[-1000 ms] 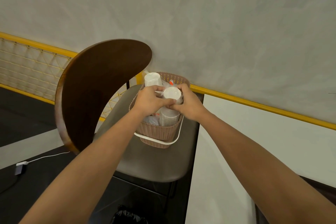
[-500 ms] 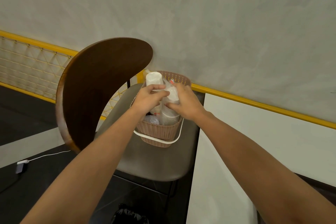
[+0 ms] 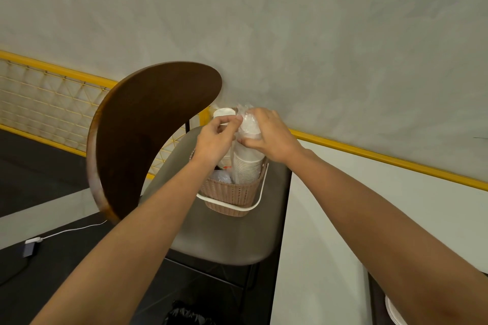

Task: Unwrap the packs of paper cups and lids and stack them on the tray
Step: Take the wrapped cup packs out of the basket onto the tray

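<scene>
The grey chair seat (image 3: 227,240) carries a woven basket (image 3: 232,194) near its far edge. Right hand (image 3: 272,137) fingers curl round the wrapped cup stack (image 3: 248,166); left hand (image 3: 214,142) fingers pinch its wrap (image 3: 245,113).

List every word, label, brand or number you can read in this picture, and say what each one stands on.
No text here can be read.
Stack of paper cups: plain white under its clear wrap, no print seen.
Wicker basket: no label shows.
Pack below the left hand: reddish marks that may be print, too small and blurred to read.
</scene>
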The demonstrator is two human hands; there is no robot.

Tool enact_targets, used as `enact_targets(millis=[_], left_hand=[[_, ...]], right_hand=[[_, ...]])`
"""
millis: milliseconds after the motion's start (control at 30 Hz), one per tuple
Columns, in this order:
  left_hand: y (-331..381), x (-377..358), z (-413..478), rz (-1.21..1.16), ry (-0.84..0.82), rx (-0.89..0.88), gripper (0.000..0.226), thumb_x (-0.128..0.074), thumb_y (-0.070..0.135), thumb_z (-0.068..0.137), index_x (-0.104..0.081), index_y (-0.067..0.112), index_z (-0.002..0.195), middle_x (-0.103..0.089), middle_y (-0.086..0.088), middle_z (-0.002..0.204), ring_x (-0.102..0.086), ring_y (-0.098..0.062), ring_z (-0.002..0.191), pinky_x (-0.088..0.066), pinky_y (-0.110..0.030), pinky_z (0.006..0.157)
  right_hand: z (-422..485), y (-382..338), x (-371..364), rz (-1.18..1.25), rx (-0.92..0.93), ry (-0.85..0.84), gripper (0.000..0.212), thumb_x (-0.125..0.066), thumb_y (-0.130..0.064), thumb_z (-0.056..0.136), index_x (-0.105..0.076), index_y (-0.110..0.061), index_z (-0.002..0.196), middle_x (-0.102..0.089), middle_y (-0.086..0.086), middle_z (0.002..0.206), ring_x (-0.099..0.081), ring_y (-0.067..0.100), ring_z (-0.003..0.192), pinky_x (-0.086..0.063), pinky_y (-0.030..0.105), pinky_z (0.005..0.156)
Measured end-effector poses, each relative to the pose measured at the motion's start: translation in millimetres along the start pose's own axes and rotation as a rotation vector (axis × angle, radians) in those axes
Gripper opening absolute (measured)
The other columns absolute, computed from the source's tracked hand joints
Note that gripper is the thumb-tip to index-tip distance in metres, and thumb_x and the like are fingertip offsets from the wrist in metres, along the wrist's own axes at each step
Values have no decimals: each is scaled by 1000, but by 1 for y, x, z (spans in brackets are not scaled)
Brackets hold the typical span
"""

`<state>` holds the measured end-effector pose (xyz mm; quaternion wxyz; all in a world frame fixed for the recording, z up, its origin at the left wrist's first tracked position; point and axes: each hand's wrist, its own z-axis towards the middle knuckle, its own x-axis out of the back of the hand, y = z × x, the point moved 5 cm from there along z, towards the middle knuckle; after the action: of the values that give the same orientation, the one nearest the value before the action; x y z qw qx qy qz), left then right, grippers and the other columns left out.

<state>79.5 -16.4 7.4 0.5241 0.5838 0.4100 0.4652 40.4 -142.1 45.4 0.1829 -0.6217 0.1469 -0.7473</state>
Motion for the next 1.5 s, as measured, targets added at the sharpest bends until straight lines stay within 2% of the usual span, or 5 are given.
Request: enact_targets(millis=[267,567,1033,1267,1500], left_hand=[[28,3,-9,-18,22,-83,30,-60,43,88,-63,22,108,-65,2,97,-65,-17,96,-53,-38,90],[79,-1,-31,-18,40,-232,21,-60,27,91,-62,16,108,-61,8,84,-56,1,73,-44,-5,62],[146,-2,-88,-40,-60,-329,29,-64,37,86,-63,19,109,-66,-5,101,-63,-15,89,-53,-35,81],[147,-24,-129,-55,-160,-310,29,-62,31,89,-62,15,113,-62,1,91,-58,-9,78,-49,-23,71],[123,-56,-170,-113,-299,-234,23,-66,31,85,-63,20,104,-66,-2,93,-62,-9,79,-50,-24,73]], right_hand=[[-5,-16,26,37,16,61,64,-69,-39,81,-43,-13,132,-48,5,133,-38,21,121,-35,27,92],[-14,-35,65,145,-15,247,63,-66,-52,62,-56,-16,112,-62,-1,106,-54,22,102,-48,34,81],[-77,-73,137,168,19,435,51,-79,-30,70,-56,-13,112,-50,-10,102,-44,12,103,-31,18,78],[-128,-72,147,137,-26,474,48,-81,-29,67,-59,-13,107,-54,-10,98,-46,9,96,-33,9,71],[-192,-59,146,95,-115,469,50,-82,-30,65,-60,-13,106,-57,-9,97,-52,14,97,-41,23,79]])
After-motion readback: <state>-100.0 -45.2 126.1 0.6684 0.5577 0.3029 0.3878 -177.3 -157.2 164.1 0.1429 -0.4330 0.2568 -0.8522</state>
